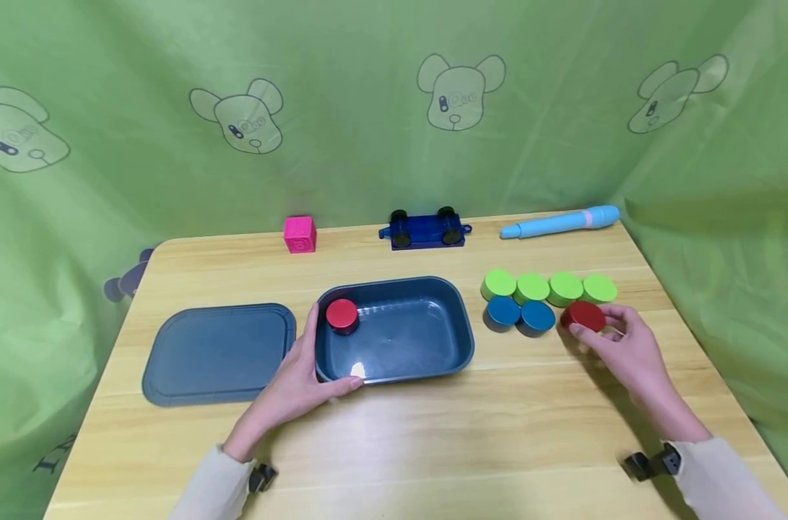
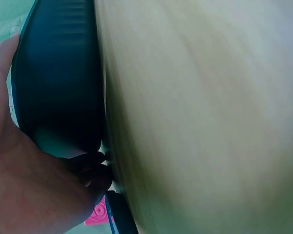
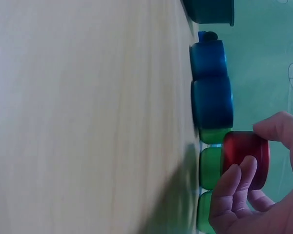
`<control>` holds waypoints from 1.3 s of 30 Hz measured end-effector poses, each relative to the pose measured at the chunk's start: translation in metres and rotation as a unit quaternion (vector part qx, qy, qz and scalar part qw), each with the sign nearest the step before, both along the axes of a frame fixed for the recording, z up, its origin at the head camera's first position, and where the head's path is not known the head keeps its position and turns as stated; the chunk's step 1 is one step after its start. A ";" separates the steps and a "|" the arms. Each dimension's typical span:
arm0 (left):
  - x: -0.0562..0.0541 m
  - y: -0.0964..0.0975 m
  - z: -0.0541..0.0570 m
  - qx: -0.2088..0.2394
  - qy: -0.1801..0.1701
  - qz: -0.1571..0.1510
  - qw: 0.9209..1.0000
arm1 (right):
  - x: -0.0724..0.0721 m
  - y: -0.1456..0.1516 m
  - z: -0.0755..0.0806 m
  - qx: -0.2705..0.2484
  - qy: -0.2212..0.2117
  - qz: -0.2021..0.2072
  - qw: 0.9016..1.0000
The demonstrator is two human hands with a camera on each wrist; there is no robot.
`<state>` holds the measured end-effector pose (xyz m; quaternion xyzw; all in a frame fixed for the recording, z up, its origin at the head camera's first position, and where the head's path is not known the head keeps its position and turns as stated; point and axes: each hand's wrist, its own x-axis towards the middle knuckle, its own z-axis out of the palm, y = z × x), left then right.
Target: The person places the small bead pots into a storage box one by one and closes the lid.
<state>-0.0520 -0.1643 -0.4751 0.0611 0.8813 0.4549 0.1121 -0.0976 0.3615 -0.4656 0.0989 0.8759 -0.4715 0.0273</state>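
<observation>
Pink cube [image 1: 300, 234], blue wheeled toy [image 1: 424, 228]

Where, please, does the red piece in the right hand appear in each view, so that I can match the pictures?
Head: right of centre, the red piece is in the right hand.
Left wrist: not in the picture.
Right wrist: at lower right, the red piece is partly covered by fingers.
Shared landmark: the box, near centre in head, upper left in left wrist, top edge in right wrist.
</observation>
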 end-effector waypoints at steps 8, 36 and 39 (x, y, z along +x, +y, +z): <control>0.000 0.000 0.000 0.000 0.004 -0.001 1.000 | 0.006 -0.012 0.010 -0.025 0.042 -0.012 0.999; 0.000 -0.001 -0.002 0.002 0.000 -0.001 1.000 | -0.006 -0.088 0.030 -0.110 0.115 0.067 0.985; 0.000 -0.001 -0.002 0.002 0.001 -0.003 1.000 | -0.009 -0.098 0.033 -0.111 0.114 0.075 0.984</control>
